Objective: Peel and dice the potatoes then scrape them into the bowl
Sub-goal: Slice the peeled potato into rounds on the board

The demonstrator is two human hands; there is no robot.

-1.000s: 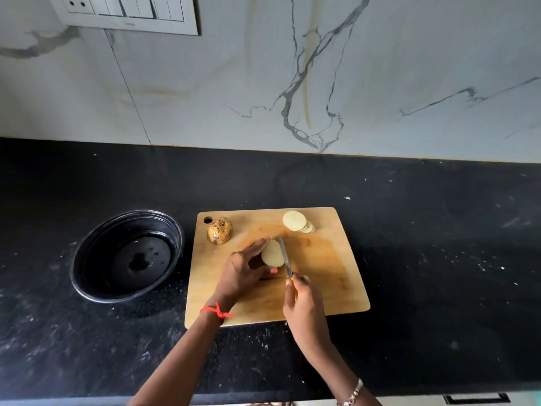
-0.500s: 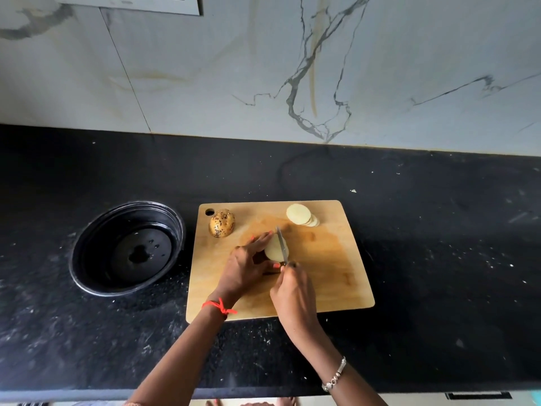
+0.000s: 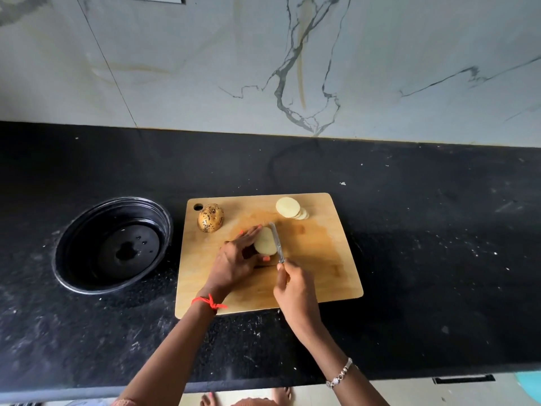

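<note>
No text, label, brand, number or sign can be read anywhere in the view.

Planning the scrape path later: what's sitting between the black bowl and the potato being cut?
In the head view, only bare black counter and bare cutting board lie between the bowl and the peeled potato, plus the left hand gripping it.
</note>
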